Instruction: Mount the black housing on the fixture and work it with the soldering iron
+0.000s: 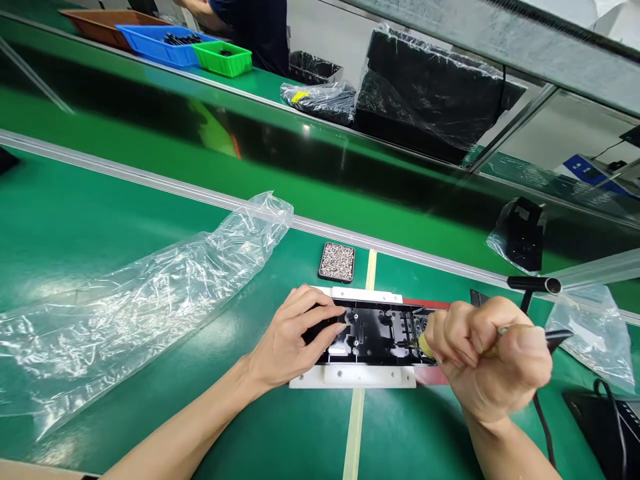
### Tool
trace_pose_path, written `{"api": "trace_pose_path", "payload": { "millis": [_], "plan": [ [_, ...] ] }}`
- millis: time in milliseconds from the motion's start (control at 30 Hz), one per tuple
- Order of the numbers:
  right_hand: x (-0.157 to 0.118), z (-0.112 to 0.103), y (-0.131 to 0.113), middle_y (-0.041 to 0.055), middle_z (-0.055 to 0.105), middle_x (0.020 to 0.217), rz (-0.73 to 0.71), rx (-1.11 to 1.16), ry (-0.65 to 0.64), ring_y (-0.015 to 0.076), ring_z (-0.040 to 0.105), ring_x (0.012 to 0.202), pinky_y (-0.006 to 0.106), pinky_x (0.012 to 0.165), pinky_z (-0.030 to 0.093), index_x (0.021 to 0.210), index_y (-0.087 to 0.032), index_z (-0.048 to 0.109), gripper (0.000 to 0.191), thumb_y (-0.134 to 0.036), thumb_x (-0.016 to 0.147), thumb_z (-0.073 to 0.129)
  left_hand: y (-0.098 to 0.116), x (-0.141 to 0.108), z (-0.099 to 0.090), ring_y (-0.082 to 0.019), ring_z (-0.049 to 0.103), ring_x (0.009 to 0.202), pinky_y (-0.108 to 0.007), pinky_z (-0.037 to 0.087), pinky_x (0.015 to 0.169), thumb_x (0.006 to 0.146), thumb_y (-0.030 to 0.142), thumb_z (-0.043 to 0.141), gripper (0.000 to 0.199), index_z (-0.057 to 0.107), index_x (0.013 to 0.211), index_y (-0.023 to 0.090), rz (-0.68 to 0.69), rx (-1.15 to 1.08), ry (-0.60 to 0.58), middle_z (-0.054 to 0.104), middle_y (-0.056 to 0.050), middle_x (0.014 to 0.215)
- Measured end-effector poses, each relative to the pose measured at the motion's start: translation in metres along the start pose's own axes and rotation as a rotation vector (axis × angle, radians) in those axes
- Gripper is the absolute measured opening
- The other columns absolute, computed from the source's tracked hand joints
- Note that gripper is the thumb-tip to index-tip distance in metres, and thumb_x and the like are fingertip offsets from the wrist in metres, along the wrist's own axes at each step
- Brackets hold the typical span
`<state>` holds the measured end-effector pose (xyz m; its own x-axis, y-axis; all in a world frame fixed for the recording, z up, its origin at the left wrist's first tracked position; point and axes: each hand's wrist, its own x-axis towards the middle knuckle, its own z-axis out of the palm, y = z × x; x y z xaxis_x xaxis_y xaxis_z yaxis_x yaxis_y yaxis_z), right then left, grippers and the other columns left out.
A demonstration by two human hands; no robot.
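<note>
A black plastic housing point(373, 333) lies in a white fixture point(353, 377) on the green table, close in front of me. My left hand point(293, 337) rests flat on the housing's left end, fingers spread over it. My right hand point(493, 357) is closed around a corded tool point(555, 339) whose yellowish tip point(425, 344) meets the housing's right end. A small black tray of tiny screws point(337, 262) sits just beyond the fixture.
A long crumpled clear plastic bag point(150, 293) lies to the left. More bagged black parts point(520, 235) sit right and across the conveyor. Another person stands far back by blue point(160, 43) and green point(223, 59) bins. A black device point(603, 417) sits at the lower right.
</note>
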<state>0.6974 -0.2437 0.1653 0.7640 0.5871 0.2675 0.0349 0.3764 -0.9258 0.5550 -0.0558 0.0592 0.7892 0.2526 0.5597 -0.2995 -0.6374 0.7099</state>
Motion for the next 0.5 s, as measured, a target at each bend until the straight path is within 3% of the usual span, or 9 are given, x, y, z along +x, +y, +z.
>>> {"api": "trace_pose_path", "payload": {
  "millis": [267, 500],
  "plan": [
    [-0.0015, 0.0067, 0.0071, -0.0069, 0.029, 0.047, -0.058, 0.035, 0.080, 0.0073, 0.026, 0.040, 0.019, 0.037, 0.029, 0.060, -0.020, 0.043, 0.052, -0.049, 0.096, 0.067, -0.0032, -0.0026, 0.0011, -0.021, 0.062, 0.100, -0.042, 0.046, 0.090, 0.102, 0.013, 0.070, 0.024, 0.071, 0.124, 0.022, -0.004, 0.005, -0.011, 0.069, -0.005, 0.106],
    [-0.0010, 0.0048, 0.0059, -0.0067, 0.030, 0.047, -0.050, 0.052, 0.070, 0.0076, 0.024, 0.040, 0.019, 0.036, 0.029, 0.060, -0.020, 0.045, 0.050, -0.047, 0.097, 0.066, -0.0030, -0.0026, 0.0019, -0.021, 0.063, 0.099, -0.041, 0.046, 0.088, 0.102, 0.013, 0.069, 0.021, 0.072, 0.121, 0.022, -0.010, 0.016, -0.005, 0.069, -0.005, 0.105]
  ]
}}
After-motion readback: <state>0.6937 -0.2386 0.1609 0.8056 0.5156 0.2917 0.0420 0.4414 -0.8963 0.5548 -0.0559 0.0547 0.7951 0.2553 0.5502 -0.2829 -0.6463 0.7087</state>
